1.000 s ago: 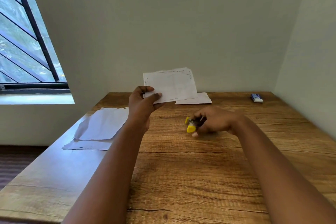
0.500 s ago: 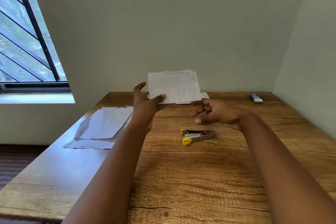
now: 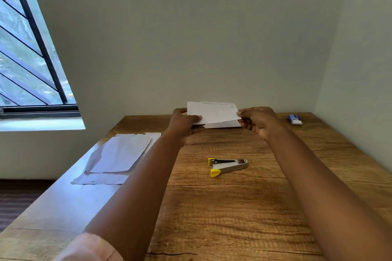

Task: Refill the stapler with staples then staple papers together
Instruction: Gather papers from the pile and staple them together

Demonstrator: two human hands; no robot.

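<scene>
A small stack of white papers (image 3: 214, 112) is held up above the far part of the wooden table (image 3: 222, 207). My left hand (image 3: 183, 122) pinches its left edge, and my right hand (image 3: 257, 122) pinches its right edge. Another white sheet (image 3: 222, 125) lies on the table just under the held papers. The silver stapler with yellow tips (image 3: 228, 166) lies on its side in the middle of the table, apart from both hands, its jaws slightly apart.
Several loose white sheets (image 3: 114, 157) lie on the left side of the table, reaching its left edge. A small blue and white box (image 3: 294, 119) sits at the far right corner. Walls close the table off behind and at right; a window is at left.
My right hand set the stapler down on the table, rose and took hold of the right edge of the papers. My left hand kept its hold on the papers.
</scene>
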